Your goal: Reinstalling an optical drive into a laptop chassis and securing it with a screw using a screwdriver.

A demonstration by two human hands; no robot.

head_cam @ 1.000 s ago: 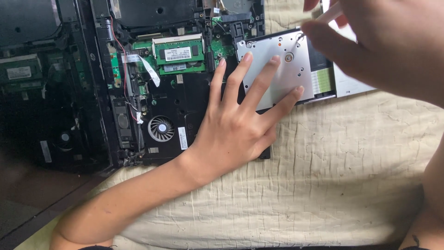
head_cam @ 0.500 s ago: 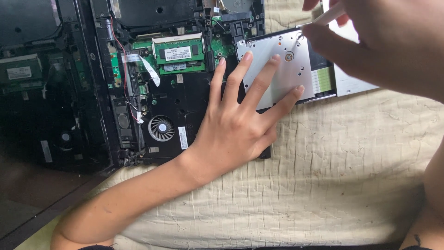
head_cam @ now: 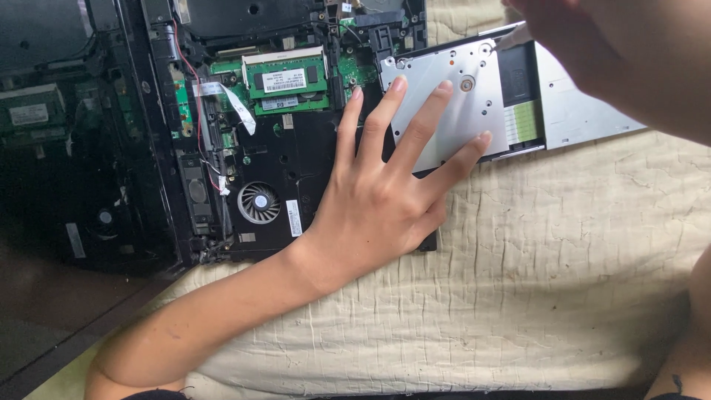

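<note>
On the silver optical drive [head_cam: 474, 104] my left hand [head_cam: 385, 200] lies flat, palm down, fingers spread wide apart, clamped on nothing; three fingertips rest on the metal casing and the index tip sits just left of it on the black laptop base [head_cam: 296, 155]. My left forearm runs from the near left corner up to the wrist, which rests on the near edge of the base. My right hand [head_cam: 592, 52] comes in from the far right, close to the camera and blurred; its fingertips meet the far edge of the drive, but whether the grip is closed on anything I cannot tell.

One drive is here, its long axis running left to right, slightly tilted, with the left end tucked into the laptop's bay and the right end sticking out over the cream quilted cloth [head_cam: 533, 281]. Left of my hand sits one round cooling fan [head_cam: 258, 202], and beyond it one green memory module [head_cam: 286, 77] with a white ribbon cable [head_cam: 235, 104] beside it. A second dark opened laptop [head_cam: 67, 133] lies at the far left.
</note>
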